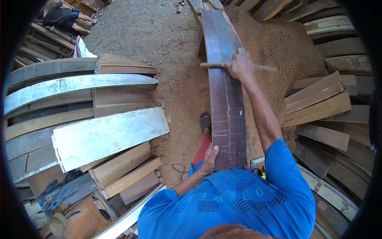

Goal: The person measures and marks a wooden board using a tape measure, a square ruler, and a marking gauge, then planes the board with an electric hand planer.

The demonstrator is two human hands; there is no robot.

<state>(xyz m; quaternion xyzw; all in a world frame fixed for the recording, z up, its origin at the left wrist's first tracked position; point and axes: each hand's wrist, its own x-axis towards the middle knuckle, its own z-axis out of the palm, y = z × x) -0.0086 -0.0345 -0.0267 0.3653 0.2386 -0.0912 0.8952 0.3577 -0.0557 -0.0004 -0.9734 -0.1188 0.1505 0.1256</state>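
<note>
A long dark-brown wooden board (219, 115) stretches away from my body, its near end against my blue shirt. My left hand (208, 161) grips its left edge near that end, thumb on top and fingers partly hidden beneath. Farther along, my right hand (240, 67) is closed around a wooden marking gauge (212, 65) at the board's right edge. The gauge's thin stick lies across the board and pokes out past both sides, slightly blurred on the right. Its small block shows just above my knuckles.
A wooden trestle (201, 44) supports the far end. Stacked planks fill the left, with a white-painted board (111, 137) on top. More boards (318, 107) lie on the right beside sawdust (278, 47). Another person (63, 18) is at the upper left.
</note>
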